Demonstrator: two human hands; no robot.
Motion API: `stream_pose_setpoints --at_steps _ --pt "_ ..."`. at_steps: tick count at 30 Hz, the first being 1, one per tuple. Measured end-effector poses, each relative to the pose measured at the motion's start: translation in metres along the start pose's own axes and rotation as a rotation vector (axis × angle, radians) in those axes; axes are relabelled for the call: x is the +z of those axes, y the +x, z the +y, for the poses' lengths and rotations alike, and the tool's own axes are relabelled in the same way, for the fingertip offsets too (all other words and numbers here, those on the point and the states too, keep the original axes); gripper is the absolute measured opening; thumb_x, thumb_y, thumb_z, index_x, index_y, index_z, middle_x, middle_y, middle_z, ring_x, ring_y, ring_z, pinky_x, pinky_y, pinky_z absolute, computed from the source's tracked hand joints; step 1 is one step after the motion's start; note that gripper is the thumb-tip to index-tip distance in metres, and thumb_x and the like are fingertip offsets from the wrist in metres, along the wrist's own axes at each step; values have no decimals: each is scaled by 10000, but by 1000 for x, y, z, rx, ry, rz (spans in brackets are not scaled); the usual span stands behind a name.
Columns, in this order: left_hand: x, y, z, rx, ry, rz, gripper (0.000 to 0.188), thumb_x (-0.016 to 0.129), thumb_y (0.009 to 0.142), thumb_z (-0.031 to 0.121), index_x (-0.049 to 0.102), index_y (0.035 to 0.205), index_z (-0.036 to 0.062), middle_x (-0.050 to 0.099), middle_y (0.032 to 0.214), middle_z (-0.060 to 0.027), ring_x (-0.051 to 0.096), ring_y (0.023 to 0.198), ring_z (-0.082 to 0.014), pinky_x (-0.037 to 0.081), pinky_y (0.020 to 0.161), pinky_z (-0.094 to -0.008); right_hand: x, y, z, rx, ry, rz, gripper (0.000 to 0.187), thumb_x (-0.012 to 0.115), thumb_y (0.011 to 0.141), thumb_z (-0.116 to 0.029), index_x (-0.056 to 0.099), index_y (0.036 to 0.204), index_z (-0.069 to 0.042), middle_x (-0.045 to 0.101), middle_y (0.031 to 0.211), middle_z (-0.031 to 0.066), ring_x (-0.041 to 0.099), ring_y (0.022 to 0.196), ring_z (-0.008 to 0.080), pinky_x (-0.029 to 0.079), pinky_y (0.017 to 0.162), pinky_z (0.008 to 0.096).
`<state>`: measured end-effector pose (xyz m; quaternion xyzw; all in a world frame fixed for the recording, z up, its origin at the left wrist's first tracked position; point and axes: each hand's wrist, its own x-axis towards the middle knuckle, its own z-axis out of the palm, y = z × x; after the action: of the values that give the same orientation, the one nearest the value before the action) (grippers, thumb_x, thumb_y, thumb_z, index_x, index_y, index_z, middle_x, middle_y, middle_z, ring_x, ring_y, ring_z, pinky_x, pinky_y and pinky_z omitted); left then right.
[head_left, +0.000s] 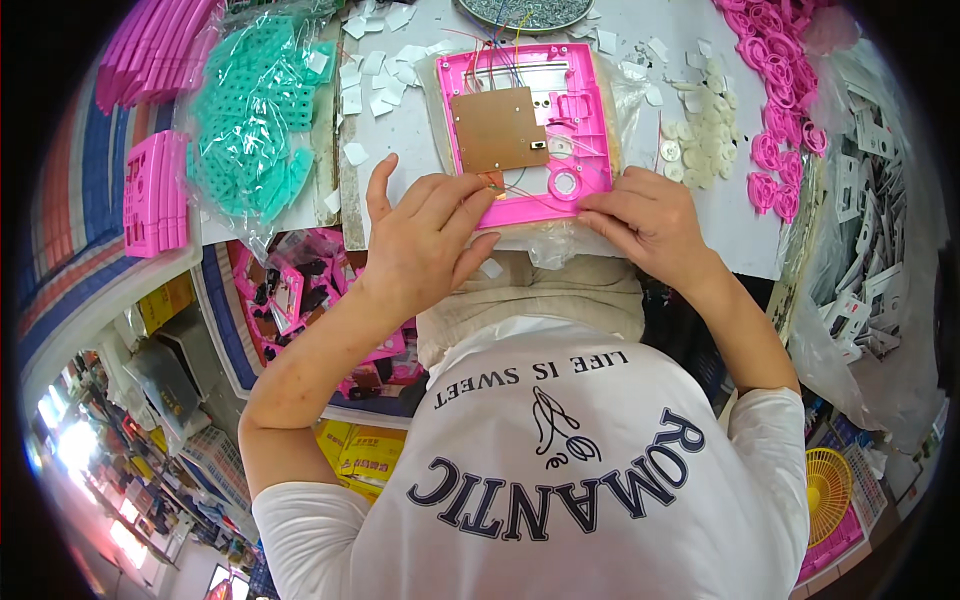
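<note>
A pink plastic housing [600,125] lies open side up on the table before me. A flat brown circuit board [497,125] sits in it, with thin coloured wires running off its far edge. My left hand [428,228] is at the near left corner, its bent fingertips on a small orange-copper piece [494,182] inside the housing; its thumb stays apart below the edge. My right hand [650,222] pinches the near right corner of the housing, beside a pink ring [565,183]. Clear plastic film [550,247] shows under the housing.
White paper-like squares [385,85] are scattered at the far left. Round white discs [705,140] and pink ring-shaped parts [775,100] lie at the right. A bag of teal parts [255,110] and stacked pink panels [155,195] stand left. A metal tray [525,12] of small pieces is at the back.
</note>
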<state>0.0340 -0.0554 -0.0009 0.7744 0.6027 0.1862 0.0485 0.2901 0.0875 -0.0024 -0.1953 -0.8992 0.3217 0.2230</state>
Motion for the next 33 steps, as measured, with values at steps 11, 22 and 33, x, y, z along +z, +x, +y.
stream_pose_setpoints --at_steps 11,22,33 --pt "7 -2 1 -24 37 -12 501 775 819 235 665 1299 141 618 1226 -15 622 1030 -202 223 1165 -552 5 -5 19 -128 1 48 169 859 765 -152 787 900 -81 677 732 46 582 607 203 465 530 332" --pt "18 28 53 35 -183 -23 575 774 817 350 654 1348 164 612 1207 -6 581 1072 -193 277 1083 -551 9 -17 33 -135 -17 75 222 852 783 -159 791 988 -98 641 669 25 547 567 186 431 488 321" --pt "37 27 54 131 -39 -48 595 767 795 366 656 1307 82 615 1172 -11 572 1072 -190 341 1050 -527 -29 -10 -41 205 -551 -609 459 717 888 -236 666 1312 -70 636 629 76 636 550 254 472 478 414"
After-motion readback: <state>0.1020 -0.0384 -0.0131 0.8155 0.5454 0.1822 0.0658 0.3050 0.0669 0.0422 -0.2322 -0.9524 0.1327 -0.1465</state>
